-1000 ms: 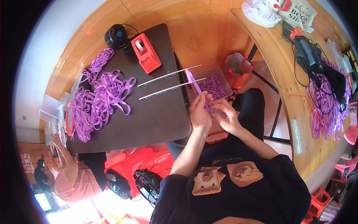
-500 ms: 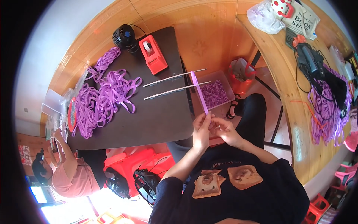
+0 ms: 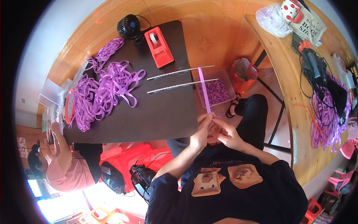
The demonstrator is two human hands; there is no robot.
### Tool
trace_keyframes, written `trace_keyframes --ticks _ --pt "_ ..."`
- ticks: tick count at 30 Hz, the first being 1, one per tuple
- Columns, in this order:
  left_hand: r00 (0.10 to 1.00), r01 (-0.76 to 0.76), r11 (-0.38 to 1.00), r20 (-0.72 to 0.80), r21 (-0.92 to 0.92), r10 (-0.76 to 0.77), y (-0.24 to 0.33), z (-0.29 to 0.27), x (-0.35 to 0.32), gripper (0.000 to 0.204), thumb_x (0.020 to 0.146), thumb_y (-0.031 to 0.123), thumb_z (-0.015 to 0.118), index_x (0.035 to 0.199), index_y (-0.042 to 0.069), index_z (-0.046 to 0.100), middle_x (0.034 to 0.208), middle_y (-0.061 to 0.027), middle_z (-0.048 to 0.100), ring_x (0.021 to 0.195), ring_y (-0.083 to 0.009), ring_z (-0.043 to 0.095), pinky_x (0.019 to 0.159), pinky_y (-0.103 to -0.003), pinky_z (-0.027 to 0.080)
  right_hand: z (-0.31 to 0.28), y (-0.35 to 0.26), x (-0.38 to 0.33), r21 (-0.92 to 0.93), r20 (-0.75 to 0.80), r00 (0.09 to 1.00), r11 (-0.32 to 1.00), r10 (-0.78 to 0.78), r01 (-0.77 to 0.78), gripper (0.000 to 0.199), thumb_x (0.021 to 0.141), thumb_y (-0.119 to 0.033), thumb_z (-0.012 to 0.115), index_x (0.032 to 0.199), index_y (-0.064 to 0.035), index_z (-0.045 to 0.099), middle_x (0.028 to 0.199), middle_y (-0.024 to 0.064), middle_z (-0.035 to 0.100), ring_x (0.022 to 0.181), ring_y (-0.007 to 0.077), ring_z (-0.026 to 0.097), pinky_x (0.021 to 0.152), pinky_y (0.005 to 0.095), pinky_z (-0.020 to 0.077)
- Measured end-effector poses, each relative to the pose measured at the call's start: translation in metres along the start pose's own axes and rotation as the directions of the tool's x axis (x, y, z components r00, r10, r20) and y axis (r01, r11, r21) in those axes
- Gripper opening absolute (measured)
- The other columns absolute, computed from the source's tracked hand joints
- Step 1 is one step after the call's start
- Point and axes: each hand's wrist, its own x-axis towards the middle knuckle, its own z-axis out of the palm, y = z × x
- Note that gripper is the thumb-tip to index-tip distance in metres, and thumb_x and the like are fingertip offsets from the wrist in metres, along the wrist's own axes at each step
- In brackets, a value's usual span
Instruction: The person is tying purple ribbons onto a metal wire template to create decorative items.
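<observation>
Item: one purple ribbon (image 3: 204,91), running from the far one of two slim rods (image 3: 171,87), across the near one, down to the hands.

Left hand (image 3: 200,135): fingertips pinching the ribbon's near end.
Right hand (image 3: 229,136): fingers bent, close against the left fingertips; whether it grips anything cannot be told, the fingers overlapping there.

Progress, as judged: one length is drawn over the rods and in hand, no finished form visible on it. Many small purple pieces (image 3: 214,92) lie in a plastic box (image 3: 228,81), apparently completed stock. Uncounted loose ribbon remains: a tangled heap (image 3: 84,101) on the dark table (image 3: 156,117) and a further bundle (image 3: 321,128) on the wooden bench (image 3: 289,87).

Difference from one second ago: hands lie farther from the rods; the visible ribbon span is longer and straighter.
</observation>
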Motion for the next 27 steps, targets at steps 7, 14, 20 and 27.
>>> trace_keyframes --ticks 7,14,20,27 --pt "0.992 -0.106 0.979 -0.05 0.173 0.116 0.003 0.0 0.001 0.018 0.091 0.014 0.061 0.1 0.0 0.067 0.089 -0.005 0.067 0.081 -0.01 0.06 0.073 -0.022 0.046 -0.011 -0.012 0.021 -0.609 -0.163 0.825 0.713 -0.541 0.347 0.047 0.073 0.016 0.053 0.118 0.0025 0.056 0.085 0.0103 0.06 0.07 0.0191 0.058 0.06 0.0267 0.0452" --pt "0.996 -0.081 0.98 -0.03 0.181 0.088 0.005 -0.002 -0.002 0.016 0.09 0.013 0.064 0.094 -0.001 0.068 0.078 -0.0051 0.064 0.069 -0.0105 0.058 0.062 -0.023 0.044 -0.034 -0.052 0.084 -0.829 0.415 0.578 -0.031 -0.703 0.558 0.047 0.056 -0.001 0.068 0.102 -0.0105 0.068 0.082 0.0039 0.057 0.064 0.0195 0.052 0.055 0.0316 0.0373" --pt "0.995 -0.064 0.994 -0.075 0.092 0.071 0.008 0.003 -0.011 0.011 0.087 0.01 0.066 0.091 -0.001 0.066 0.077 -0.0048 0.063 0.069 -0.0112 0.058 0.064 -0.023 0.045 -0.032 -0.053 0.095 -0.782 0.544 0.418 -0.258 -0.728 0.567 0.024 0.063 -0.011 0.071 0.087 -0.0065 0.07 0.091 0.0043 0.055 0.071 0.0167 0.054 0.057 0.0291 0.0383" --pt "0.99 -0.09 0.996 -0.11 -0.01 0.088 0.012 0.014 -0.019 0.012 0.089 0.013 0.065 0.092 0.001 0.064 0.076 -0.0024 0.061 0.069 -0.0083 0.054 0.065 -0.021 0.043 -0.026 -0.068 0.09 -0.75 0.606 0.407 -0.319 -0.684 0.579 0.023 0.063 -0.011 0.071 0.085 -0.0047 0.07 0.091 0.0045 0.059 0.073 0.0167 0.056 0.058 0.0288 0.0384"
